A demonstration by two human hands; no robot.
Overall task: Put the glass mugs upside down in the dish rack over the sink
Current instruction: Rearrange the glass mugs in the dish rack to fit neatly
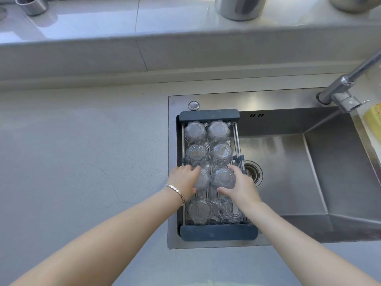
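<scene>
A dark-framed dish rack [218,233] spans the left end of the steel sink [288,162]. Several glass mugs stand in it in two columns, bottoms up, such as the far-left mug [194,132] and the near-left mug [199,209]. My left hand [184,179] grips an upside-down glass mug [203,179] in the third row, left column. My right hand [240,187] grips another upside-down glass mug [223,178] beside it in the right column. Both mugs sit at rack level; whether they rest on the wires is hidden by my fingers.
A chrome faucet [346,83] reaches in from the upper right, above the sink drain [252,172]. A yellow sponge [373,116] lies at the right edge. Steel containers [239,7] stand on the back ledge. Grey countertop [82,162] stretches to the left of the sink.
</scene>
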